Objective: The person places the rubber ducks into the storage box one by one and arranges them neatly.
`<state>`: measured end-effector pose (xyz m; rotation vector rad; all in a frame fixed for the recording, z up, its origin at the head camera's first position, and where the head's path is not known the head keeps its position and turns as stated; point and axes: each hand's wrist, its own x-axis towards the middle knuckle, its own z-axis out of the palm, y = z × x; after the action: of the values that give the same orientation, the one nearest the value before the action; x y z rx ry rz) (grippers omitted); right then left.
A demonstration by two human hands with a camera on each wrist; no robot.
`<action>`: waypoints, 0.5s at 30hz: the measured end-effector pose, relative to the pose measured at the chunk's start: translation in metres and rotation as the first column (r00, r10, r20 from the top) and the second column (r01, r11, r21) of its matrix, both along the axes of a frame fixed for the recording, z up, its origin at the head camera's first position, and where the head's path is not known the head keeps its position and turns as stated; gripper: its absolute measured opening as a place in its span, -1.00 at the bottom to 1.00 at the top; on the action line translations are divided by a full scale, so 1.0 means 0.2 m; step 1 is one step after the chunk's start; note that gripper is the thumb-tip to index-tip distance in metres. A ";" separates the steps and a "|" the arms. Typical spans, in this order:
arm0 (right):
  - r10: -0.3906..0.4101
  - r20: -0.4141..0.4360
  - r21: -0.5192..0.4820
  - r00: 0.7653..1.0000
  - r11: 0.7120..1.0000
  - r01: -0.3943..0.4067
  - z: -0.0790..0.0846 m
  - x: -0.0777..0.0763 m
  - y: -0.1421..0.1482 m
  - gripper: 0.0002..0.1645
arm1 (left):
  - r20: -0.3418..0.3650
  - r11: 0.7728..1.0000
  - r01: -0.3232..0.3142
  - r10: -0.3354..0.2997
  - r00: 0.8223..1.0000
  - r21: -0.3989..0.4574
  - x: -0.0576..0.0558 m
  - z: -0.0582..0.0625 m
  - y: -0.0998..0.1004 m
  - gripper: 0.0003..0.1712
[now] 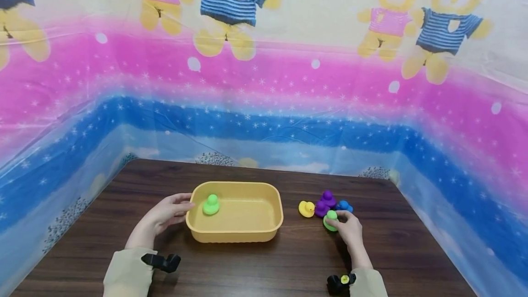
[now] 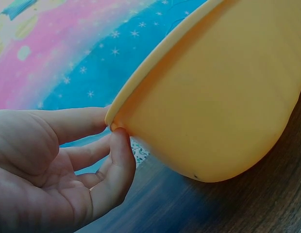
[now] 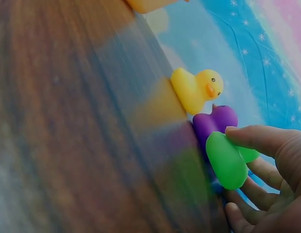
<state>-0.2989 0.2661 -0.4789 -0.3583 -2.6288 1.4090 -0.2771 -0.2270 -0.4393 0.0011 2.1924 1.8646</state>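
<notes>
Nearest, the forearms are being covered by two pale cloth sleeves (image 1: 128, 272), and a blocky black device (image 1: 162, 262) is being worn at each wrist. The toys and tub are being supported by a dark brown tabletop (image 1: 247, 269) streaked with wood grain.

Ahead of the right sleeve, a smooth lime-green duck (image 1: 330, 221) is being pinched by the right hand (image 1: 349, 232), its thumb and fingers (image 3: 259, 138) being closed against the rounded body; whether the base is being borne by the tabletop cannot be told. At the left, a yellow tub (image 1: 235, 237) is being held at its rim by the left hand (image 1: 165, 214), the fingertips being brought close together at the lip. The tub is being shaped by smooth walls, softly rounded corners and an oblong outline. Inside, toward its left end, a second green duck (image 1: 211, 206) is being carried upright.

Just beyond the pinched toy, a cluster is being formed by two purple ducks (image 1: 327, 198), with a blue duck (image 1: 344, 206) at their right and an orange-beaked yellow duck (image 1: 306, 209) at their left.

Farthest, the scene is being enclosed by a thin, creased backdrop (image 1: 264, 104) printed with snowflakes, pink and blue bands, and bears in striped tops.
</notes>
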 end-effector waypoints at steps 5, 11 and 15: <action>0.000 -0.025 -0.035 1.000 0.999 -0.001 0.03 0.00 -0.01 -0.40 | 0.001 1.000 -0.002 0.002 1.000 -0.005 0.00 0.00 -0.01 -0.26; 0.004 -0.006 -0.203 1.000 0.979 -0.005 0.05 0.01 -0.01 -0.40 | 0.000 1.000 0.008 -0.008 1.000 -0.008 0.00 0.00 -0.01 -0.26; 0.019 0.007 -0.330 1.000 0.944 -0.016 0.05 0.01 0.00 -0.35 | 0.003 1.000 0.012 -0.012 1.000 -0.005 -0.01 0.00 -0.01 -0.24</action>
<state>-0.2967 0.2655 -0.4698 -0.3780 -2.4031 1.8612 -0.2781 -0.2298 -0.4403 0.0103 2.1907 1.8513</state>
